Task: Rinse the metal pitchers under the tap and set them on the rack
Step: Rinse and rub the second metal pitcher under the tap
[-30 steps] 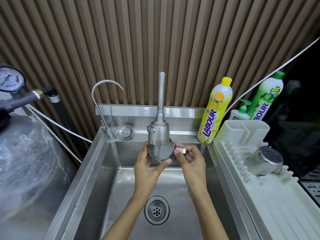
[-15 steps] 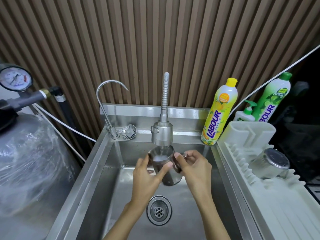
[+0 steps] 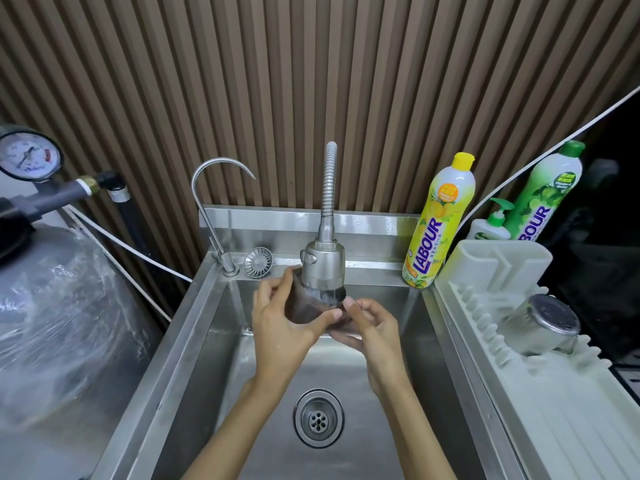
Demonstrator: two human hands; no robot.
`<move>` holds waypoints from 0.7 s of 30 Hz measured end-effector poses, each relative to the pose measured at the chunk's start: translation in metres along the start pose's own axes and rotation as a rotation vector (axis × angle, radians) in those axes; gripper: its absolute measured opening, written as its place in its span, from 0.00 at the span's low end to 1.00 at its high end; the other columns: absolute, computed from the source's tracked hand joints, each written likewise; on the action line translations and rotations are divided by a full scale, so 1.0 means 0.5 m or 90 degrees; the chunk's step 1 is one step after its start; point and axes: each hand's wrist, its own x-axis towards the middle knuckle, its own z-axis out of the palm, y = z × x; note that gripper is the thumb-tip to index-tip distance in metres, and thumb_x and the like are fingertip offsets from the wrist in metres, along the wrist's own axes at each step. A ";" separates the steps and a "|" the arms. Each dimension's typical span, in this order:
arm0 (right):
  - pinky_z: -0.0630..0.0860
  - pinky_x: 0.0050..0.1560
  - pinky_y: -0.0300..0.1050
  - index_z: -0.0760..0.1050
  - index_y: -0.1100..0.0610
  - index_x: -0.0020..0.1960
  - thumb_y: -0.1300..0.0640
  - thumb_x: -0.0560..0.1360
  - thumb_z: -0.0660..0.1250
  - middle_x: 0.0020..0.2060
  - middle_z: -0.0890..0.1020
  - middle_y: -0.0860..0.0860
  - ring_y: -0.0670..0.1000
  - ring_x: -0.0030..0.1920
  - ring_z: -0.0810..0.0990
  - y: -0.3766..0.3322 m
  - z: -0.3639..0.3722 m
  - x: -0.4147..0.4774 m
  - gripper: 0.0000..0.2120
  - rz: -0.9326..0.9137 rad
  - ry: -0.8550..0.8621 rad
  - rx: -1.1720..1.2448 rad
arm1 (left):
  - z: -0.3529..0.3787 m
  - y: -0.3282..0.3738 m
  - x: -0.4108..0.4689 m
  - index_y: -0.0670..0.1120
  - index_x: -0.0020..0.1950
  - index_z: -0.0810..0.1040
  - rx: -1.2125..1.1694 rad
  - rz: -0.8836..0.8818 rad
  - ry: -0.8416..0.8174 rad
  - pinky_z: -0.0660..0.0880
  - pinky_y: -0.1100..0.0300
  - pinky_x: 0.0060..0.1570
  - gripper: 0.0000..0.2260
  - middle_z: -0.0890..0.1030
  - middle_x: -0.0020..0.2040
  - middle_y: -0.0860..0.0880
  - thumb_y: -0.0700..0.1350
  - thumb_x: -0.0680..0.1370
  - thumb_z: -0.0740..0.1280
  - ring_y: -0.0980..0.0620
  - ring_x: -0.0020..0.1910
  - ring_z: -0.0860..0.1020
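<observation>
A small metal pitcher (image 3: pixel 311 304) is held right under the spray head of the tap (image 3: pixel 323 263), over the steel sink (image 3: pixel 207 341). My left hand (image 3: pixel 282 322) wraps round its left side, thumb across the front. My right hand (image 3: pixel 369 323) grips its right side, where the handle is hidden by the fingers. Water runs from the tap into the pitcher. A second metal pitcher (image 3: pixel 540 325) lies upside down on the white drying rack (image 3: pixel 571 410) to the right of the sink.
A thin curved tap (image 3: pixel 211 202) and a strainer plug (image 3: pixel 258 261) stand at the sink's back left. A yellow dish soap bottle (image 3: pixel 438 220), a pump bottle (image 3: pixel 491 226) and a green bottle (image 3: pixel 547 192) stand at the back right. The drain (image 3: pixel 318 418) lies below my hands. A wrapped tank (image 3: pixel 52 323) fills the left.
The pitcher has been tilted and raised back up close to the spray head, and both hands turned with it. The view has shifted slightly.
</observation>
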 end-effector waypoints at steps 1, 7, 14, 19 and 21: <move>0.82 0.36 0.44 0.73 0.64 0.43 0.59 0.75 0.67 0.33 0.81 0.57 0.53 0.36 0.82 -0.005 0.002 -0.002 0.07 0.006 0.009 -0.045 | -0.001 0.000 -0.003 0.46 0.61 0.77 0.022 -0.016 0.021 0.65 0.74 0.46 0.38 0.70 0.45 0.53 0.65 0.56 0.72 0.55 0.47 0.72; 0.82 0.38 0.52 0.76 0.56 0.40 0.53 0.70 0.72 0.37 0.84 0.55 0.53 0.37 0.83 -0.039 -0.003 -0.013 0.08 -0.086 0.134 -0.374 | 0.007 -0.017 -0.034 0.48 0.45 0.81 -0.005 -0.099 -0.027 0.68 0.73 0.41 0.31 0.73 0.39 0.50 0.71 0.57 0.65 0.58 0.39 0.76; 0.72 0.41 0.27 0.74 0.58 0.39 0.62 0.72 0.70 0.39 0.82 0.42 0.35 0.38 0.80 -0.050 0.003 -0.025 0.05 -0.195 0.145 -0.318 | 0.037 -0.022 -0.009 0.46 0.58 0.76 -0.263 -0.120 -0.134 0.77 0.65 0.51 0.31 0.81 0.54 0.44 0.51 0.58 0.80 0.52 0.52 0.82; 0.79 0.52 0.41 0.69 0.60 0.37 0.66 0.74 0.66 0.48 0.83 0.55 0.46 0.48 0.83 -0.009 0.004 0.001 0.09 -0.058 0.043 0.000 | 0.020 -0.009 0.015 0.50 0.63 0.72 -0.175 0.009 -0.085 0.68 0.73 0.57 0.35 0.75 0.58 0.57 0.51 0.58 0.78 0.65 0.59 0.73; 0.81 0.49 0.46 0.69 0.61 0.39 0.64 0.75 0.65 0.41 0.81 0.58 0.55 0.45 0.81 0.002 0.007 0.003 0.08 -0.002 0.003 0.051 | 0.008 -0.006 0.016 0.52 0.64 0.72 -0.113 0.017 -0.051 0.64 0.80 0.53 0.37 0.73 0.55 0.58 0.53 0.56 0.77 0.69 0.56 0.71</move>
